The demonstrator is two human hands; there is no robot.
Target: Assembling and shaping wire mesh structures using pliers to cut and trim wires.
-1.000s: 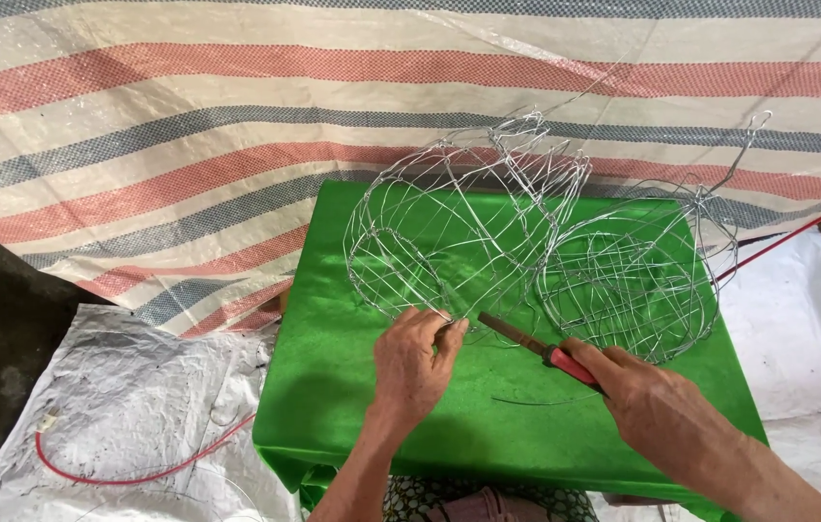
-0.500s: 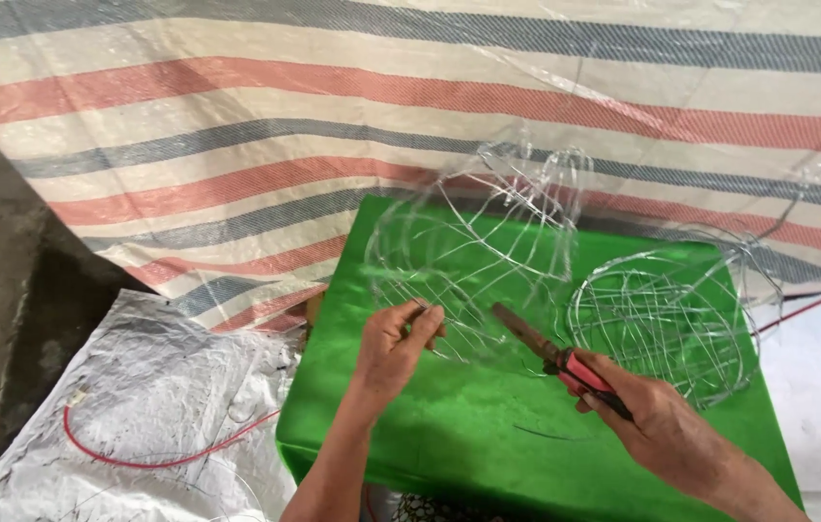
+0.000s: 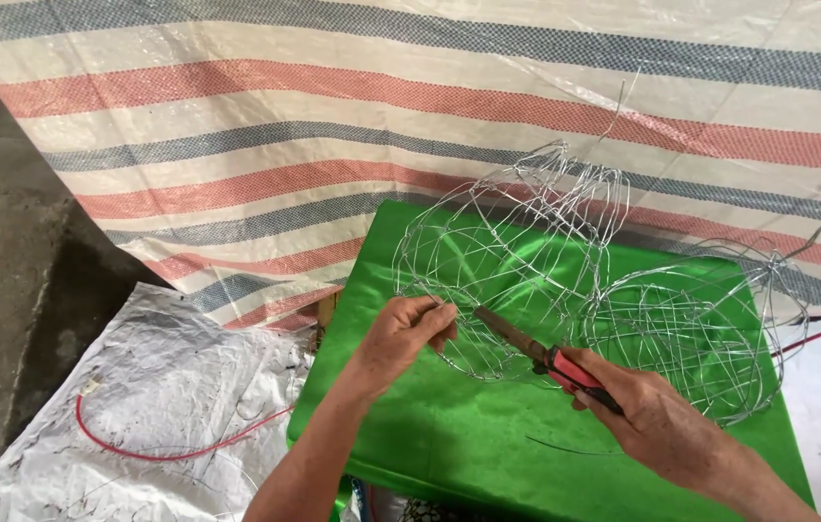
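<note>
Green cloth (image 3: 449,425) covers the small table where the work sits, shiny and a little wrinkled. On it stand two wire cages: the nearer wire frame (image 3: 512,256), rounded and open like a basket, and a second wire frame (image 3: 691,338) just beside it to the right, the two touching or nearly so (the thin strands cross and I cannot tell which).

Left hand (image 3: 405,333) is closed, thumb and fingertips pinched together on a strand at the lower front edge of the nearer frame. Right hand (image 3: 662,425) is wrapped tight around the red handles of a pair of pliers (image 3: 541,353), whose dark nose points up and left and reaches the same lower edge of the frame, close to the left fingertips. Whether the nose is biting a wire is too fine to see.

A loose piece of wire (image 3: 565,449) lies on the cloth near the right wrist. Behind everything hangs a striped tarp (image 3: 333,116) in red, blue and cream. To the left, a white sack sheet (image 3: 140,406) is spread on the ground with a red cord (image 3: 159,449) curling across it.
</note>
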